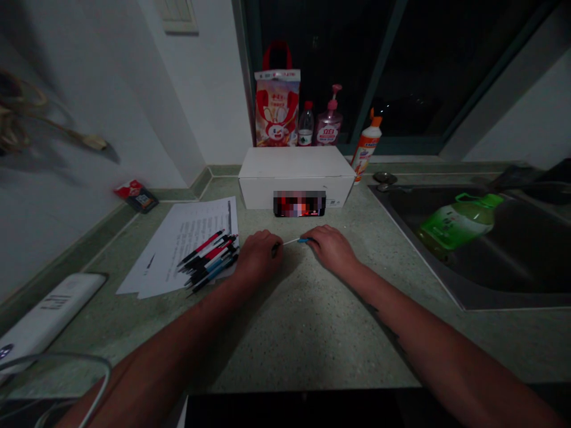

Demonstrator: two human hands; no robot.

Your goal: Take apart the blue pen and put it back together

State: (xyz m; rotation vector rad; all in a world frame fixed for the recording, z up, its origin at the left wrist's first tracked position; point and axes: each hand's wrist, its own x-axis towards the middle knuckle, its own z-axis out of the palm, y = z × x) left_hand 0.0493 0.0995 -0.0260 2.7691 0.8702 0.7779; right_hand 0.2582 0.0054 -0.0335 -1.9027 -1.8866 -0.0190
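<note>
My left hand (260, 255) is closed on a small dark piece, with a thin white stick (291, 241) reaching from it toward the right. At the stick's other end, my right hand (331, 246) pinches a small blue piece (304, 240). Whether these parts are joined is too small to tell. Left of my left hand, a pile of pens (209, 260) in red, black, white and blue lies on printed paper sheets (178, 238). A phone (298, 205) with a lit, blurred screen leans against a white box (297, 172) beyond both hands.
A metal sink (473, 291) holding a green jug (461, 223) is at the right. Behind the box stand a red bag (277, 113), a small bottle (306, 126), a pump bottle (329, 125) and an orange-capped bottle (366, 145). A white device (53, 312) lies left.
</note>
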